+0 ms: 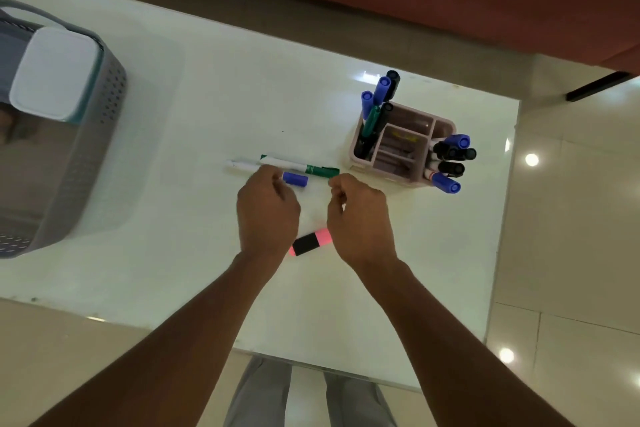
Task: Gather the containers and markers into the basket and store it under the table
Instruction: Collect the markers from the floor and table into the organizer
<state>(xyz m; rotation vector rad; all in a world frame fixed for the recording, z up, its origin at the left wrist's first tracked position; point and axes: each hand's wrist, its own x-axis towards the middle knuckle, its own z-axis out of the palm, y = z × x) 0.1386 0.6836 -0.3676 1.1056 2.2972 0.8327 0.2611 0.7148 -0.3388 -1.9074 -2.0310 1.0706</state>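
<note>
A grey perforated basket [86,163] stands at the table's left with a white lidded container [55,73] inside. A pink organiser [398,152] at the right holds several blue, black and green markers. Two loose markers lie mid-table: a green-capped marker [301,166] and, just nearer, a blue-capped marker [295,179]. My left hand [266,215] has its fingers curled over the middle of the blue-capped one. My right hand [360,215] is curled, its fingertips at the green cap's end; a grip is unclear. A pink and black highlighter [310,243] lies between my wrists.
The white glass table [207,87] ends close to the organiser on the right and near my legs in front. Tiled floor lies to the right, and a dark red sofa stands beyond the far edge.
</note>
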